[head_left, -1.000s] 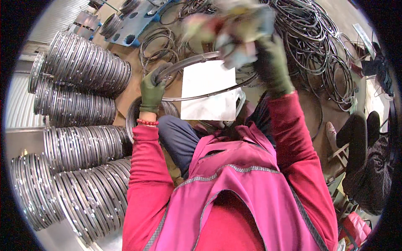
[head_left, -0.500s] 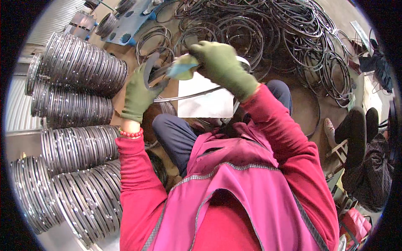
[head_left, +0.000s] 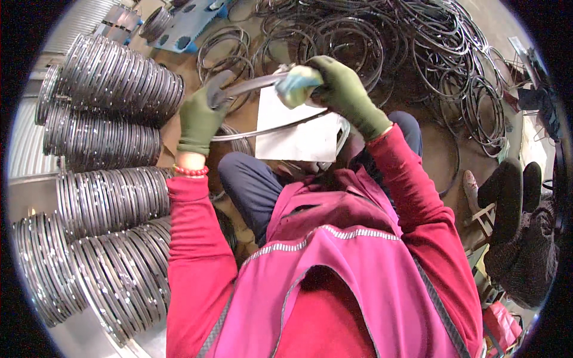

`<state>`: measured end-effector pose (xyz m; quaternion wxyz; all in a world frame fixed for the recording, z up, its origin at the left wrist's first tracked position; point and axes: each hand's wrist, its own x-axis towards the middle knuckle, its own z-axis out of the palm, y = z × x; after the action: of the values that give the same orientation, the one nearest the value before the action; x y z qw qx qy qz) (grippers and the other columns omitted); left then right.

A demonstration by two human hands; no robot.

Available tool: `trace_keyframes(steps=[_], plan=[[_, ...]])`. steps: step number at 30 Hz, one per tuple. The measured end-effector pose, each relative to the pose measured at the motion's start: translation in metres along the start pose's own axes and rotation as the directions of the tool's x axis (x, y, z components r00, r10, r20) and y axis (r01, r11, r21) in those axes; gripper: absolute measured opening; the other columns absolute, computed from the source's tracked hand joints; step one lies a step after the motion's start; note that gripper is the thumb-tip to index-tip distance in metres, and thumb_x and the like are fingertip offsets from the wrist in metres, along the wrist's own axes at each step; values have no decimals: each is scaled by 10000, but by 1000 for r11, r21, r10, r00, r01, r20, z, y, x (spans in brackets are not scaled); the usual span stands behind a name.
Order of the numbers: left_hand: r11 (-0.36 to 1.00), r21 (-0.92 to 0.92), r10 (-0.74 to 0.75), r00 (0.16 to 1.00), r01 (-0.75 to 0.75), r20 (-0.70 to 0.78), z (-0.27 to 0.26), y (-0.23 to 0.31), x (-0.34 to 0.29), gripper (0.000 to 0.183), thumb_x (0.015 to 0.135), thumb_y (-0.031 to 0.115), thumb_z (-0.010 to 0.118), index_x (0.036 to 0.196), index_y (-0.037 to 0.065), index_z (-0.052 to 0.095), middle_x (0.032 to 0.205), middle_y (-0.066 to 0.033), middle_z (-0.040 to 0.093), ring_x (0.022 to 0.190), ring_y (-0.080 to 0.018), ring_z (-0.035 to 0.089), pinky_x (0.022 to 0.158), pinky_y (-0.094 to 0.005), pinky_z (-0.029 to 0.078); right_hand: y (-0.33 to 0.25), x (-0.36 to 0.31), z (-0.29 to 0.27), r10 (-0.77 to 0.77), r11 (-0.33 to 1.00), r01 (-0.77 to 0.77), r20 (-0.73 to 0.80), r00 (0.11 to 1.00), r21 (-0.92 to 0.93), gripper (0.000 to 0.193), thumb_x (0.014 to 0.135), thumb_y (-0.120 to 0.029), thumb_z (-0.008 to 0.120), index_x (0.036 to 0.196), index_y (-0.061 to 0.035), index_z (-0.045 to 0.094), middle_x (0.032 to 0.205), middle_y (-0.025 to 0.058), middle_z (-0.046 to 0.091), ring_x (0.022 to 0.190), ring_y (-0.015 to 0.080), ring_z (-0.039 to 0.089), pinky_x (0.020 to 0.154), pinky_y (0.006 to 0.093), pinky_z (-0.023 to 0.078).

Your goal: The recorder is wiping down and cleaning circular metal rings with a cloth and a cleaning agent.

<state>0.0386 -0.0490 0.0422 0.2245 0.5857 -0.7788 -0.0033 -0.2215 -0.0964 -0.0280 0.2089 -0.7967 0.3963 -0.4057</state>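
Note:
A thin metal ring (head_left: 262, 131) is held up in front of me, its near side curving over a white sheet or board (head_left: 286, 149). My left hand (head_left: 203, 116), in a green glove with grey finger coating, grips the ring's left side. A blue and yellowish cloth (head_left: 295, 86) is in my gloved right hand (head_left: 346, 89), pressed around the ring's far side; the cloth is blurred by motion. The right fingers are partly hidden behind the cloth.
Tall stacks of metal rings (head_left: 113, 203) line my left side. Loose rings (head_left: 441, 48) lie heaped on the floor ahead and to the right. A blue pallet (head_left: 188, 27) stands at the far left. Another person's dark-clothed legs (head_left: 507, 191) are at the right.
My right hand and the cloth have moved right along the ring, away from my left hand. The left hand keeps its hold, and the view has shifted slightly.

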Motion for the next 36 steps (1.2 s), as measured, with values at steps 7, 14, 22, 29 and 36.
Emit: trace_keyframes(steps=[7, 14, 22, 29, 36], plan=[[984, 5, 178, 982, -179, 64, 6, 20, 9, 470, 689, 153, 677, 1145, 177, 566, 931, -137, 629, 813, -321, 614, 663, -395, 489, -50, 12, 1, -199, 967, 207, 68, 978, -152, 393, 643, -210, 702, 995, -98, 567, 896, 99, 603, 842, 293, 604, 704, 380, 495], [995, 96, -32, 999, 28, 40, 4, 7, 3, 402, 713, 190, 650, 1110, 166, 592, 908, -133, 633, 793, -322, 613, 656, -394, 485, -16, 3, -6, -15, 976, 30, 69, 997, -215, 477, 593, -191, 731, 1026, -81, 563, 958, 112, 596, 893, 315, 587, 759, 405, 481], [981, -190, 45, 999, -48, -23, 9, -3, -2, 463, 664, 50, 657, 1108, 166, 591, 924, -127, 636, 820, -282, 629, 666, -342, 495, -13, -6, -6, -21, 1000, 22, 69, 997, -16, 495, 603, -162, 724, 1058, -89, 546, 999, 119, 589, 910, 333, 584, 755, 389, 486], [989, -149, -18, 992, 0, -125, 10, -23, -7, 429, 660, -17, 614, 1062, 135, 627, 954, -89, 649, 848, -252, 638, 699, -305, 492, 14, -18, -12, 383, 556, -362, 155, 911, 748, 429, 744, -34, 592, 1158, 18, 495, 966, 43, 591, 854, 109, 543, 757, 235, 455], [859, -458, -300, 950, 228, -89, 34, -29, -18, 361, 720, -22, 541, 1073, -9, 611, 912, -99, 665, 811, -116, 615, 704, -265, 474, 79, -51, -98, 489, 602, -68, -300, 819, 795, 332, 844, -96, 535, 1160, -4, 497, 990, 74, 606, 821, 134, 592, 736, 257, 484]])
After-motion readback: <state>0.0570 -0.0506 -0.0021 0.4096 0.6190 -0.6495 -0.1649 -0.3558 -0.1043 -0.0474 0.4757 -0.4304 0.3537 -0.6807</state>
